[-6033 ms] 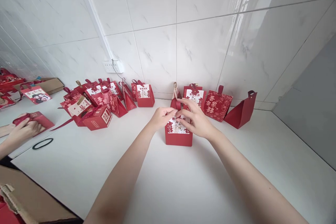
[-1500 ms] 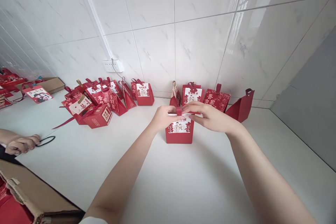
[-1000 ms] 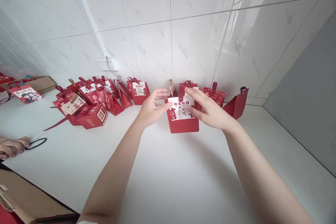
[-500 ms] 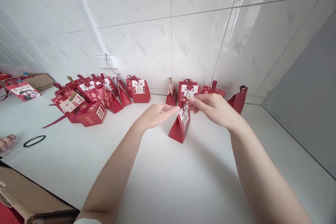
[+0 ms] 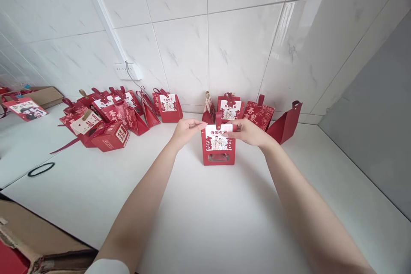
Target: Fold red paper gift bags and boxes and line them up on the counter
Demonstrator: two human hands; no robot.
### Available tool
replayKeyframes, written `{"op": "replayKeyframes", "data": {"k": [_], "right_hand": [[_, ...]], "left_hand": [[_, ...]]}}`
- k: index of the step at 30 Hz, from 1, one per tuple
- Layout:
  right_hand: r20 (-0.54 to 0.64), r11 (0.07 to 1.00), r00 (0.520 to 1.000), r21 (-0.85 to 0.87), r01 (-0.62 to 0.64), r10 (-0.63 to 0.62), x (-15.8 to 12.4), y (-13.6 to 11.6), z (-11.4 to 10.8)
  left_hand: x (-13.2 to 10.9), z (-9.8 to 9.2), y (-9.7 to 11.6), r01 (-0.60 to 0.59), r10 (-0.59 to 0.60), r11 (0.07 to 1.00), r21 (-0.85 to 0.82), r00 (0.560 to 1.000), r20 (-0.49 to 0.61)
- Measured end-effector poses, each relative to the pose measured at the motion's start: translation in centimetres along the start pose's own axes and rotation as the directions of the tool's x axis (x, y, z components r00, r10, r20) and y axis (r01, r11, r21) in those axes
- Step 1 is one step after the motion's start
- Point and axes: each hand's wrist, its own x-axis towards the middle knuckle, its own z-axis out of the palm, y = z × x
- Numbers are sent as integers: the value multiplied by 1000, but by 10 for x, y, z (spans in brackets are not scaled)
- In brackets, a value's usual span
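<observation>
A small red gift box (image 5: 218, 150) with a white picture label and a clear window stands upright on the white counter (image 5: 224, 222) in front of me. My left hand (image 5: 186, 130) pinches its top left corner. My right hand (image 5: 248, 132) pinches its top right edge by the red tab. Both hands are closed on the box top.
Several finished red gift boxes (image 5: 260, 113) line the tiled wall behind, and a cluster of them (image 5: 109, 120) lies at the left. A black hair band (image 5: 40, 169) lies on the counter at left. A cardboard carton (image 5: 35, 244) sits at the bottom left corner; a wall socket (image 5: 127, 71) is above the cluster.
The box was turned side-on half a second ago; now it faces me again, set on the counter, with both hands at its top. The other person's hand at left has left the view.
</observation>
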Motion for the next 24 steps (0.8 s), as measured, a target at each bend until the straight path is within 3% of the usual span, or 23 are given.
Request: {"op": "replayKeyframes", "data": {"k": [2,4,11,14,19,24], "right_hand": [[33,978,999,207,3,-10,2,14,6],[57,953,998,302,-31,14,0,27,14],[-89,932,996,363,3,31,-18,52,43],[-67,927,996,375,-22,51,-26,60,48],[6,953,1000,303,0,-2,-40,64,44],[-173,933,985,354,68,-6,-43,74,47]], "left_hand": [[2,5,-15,-7,1,992,-123,999,-48],[0,9,-25,-15,3,981,-192,998,-62],[-26,21,-43,15,-17,962,-274,1000,-5],[-40,26,-54,37,-40,952,-303,999,-4],[-51,27,-76,133,-103,972,-195,982,160],[-51,27,-85,179,-166,979,-101,978,122]]}}
